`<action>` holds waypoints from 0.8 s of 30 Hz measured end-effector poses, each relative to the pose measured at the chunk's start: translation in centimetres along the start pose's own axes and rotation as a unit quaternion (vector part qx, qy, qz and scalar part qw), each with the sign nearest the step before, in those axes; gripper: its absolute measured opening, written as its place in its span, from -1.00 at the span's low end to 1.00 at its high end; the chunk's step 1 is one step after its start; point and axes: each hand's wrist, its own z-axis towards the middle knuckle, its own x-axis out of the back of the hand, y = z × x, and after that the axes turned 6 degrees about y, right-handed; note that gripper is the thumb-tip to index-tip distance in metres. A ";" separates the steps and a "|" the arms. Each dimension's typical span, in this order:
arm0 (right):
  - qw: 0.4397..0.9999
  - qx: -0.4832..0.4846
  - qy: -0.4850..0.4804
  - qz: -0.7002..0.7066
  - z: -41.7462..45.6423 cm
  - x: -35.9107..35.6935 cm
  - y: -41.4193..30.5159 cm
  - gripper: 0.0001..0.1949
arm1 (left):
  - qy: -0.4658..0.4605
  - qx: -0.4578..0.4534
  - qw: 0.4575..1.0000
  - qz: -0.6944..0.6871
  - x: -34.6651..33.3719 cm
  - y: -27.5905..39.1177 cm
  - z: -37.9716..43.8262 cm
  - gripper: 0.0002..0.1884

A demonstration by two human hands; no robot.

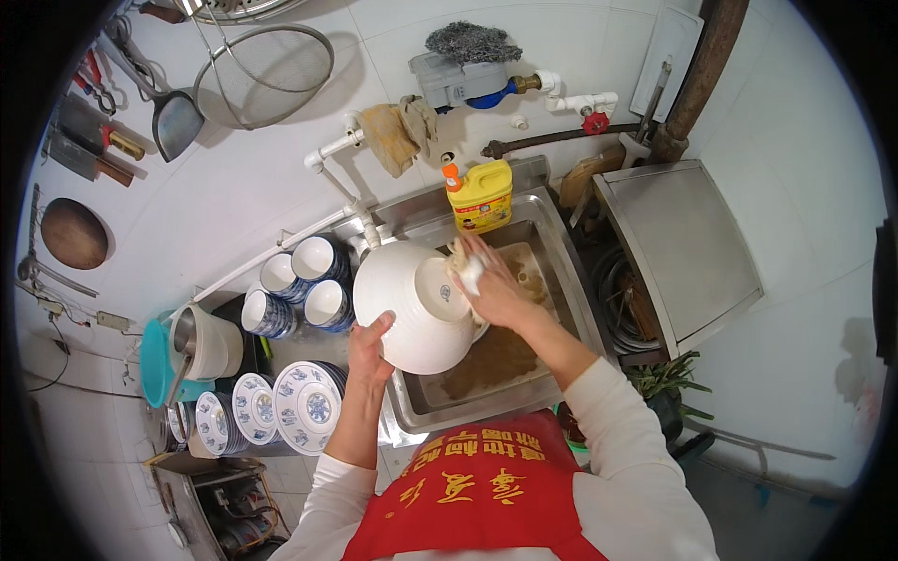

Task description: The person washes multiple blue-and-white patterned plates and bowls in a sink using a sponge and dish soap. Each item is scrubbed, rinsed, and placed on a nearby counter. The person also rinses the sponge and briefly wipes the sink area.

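A large white bowl (393, 294) is tilted on its side over the left part of a stainless steel sink (414, 421), its foot ring turned towards the right. My left hand (370, 347) grips the bowl's lower left side, thumb on the outer wall. In my right hand (494, 284) is a pale, sudsy cloth (459, 263), pressed against the bowl near its foot. Brownish water (484, 372) lies in the basin below. Behind my right hand a yellow detergent jug (484, 196) with an orange cap stands at the sink's back edge.
Stacked blue-and-white bowls (326, 305) and stacks of patterned plates (309, 407) stand left of the sink. A white bucket (210, 350) sits beyond them. Water pipes (330, 151) run along the wall, with cloths (389, 140) hanging there. A steel cabinet (680, 245) borders the right side.
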 end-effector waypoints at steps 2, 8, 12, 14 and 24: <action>0.981 -0.069 0.049 0.175 -3.1 -1.3 -1.9 -0.39 | 0.004 -0.005 1.000 -0.028 0.0 0.0 0.4 -0.35; 0.938 -0.144 0.216 0.228 -7.3 -4.3 -5.8 -0.40 | 0.026 -0.003 0.997 -0.074 -0.7 -1.4 0.3 -0.34; 0.694 -0.451 0.143 0.542 -5.0 -5.9 1.3 -0.42 | -0.026 0.000 0.998 -0.050 -1.0 -0.6 -0.5 -0.29; 0.611 -0.459 0.120 0.634 -1.8 -3.0 2.4 -0.45 | -0.073 0.023 0.996 0.045 -0.4 0.5 -1.1 -0.27; 0.614 -0.397 -0.138 0.668 -0.8 2.3 4.0 -0.62 | -0.464 -0.381 0.277 0.750 -4.5 4.7 -3.3 -0.80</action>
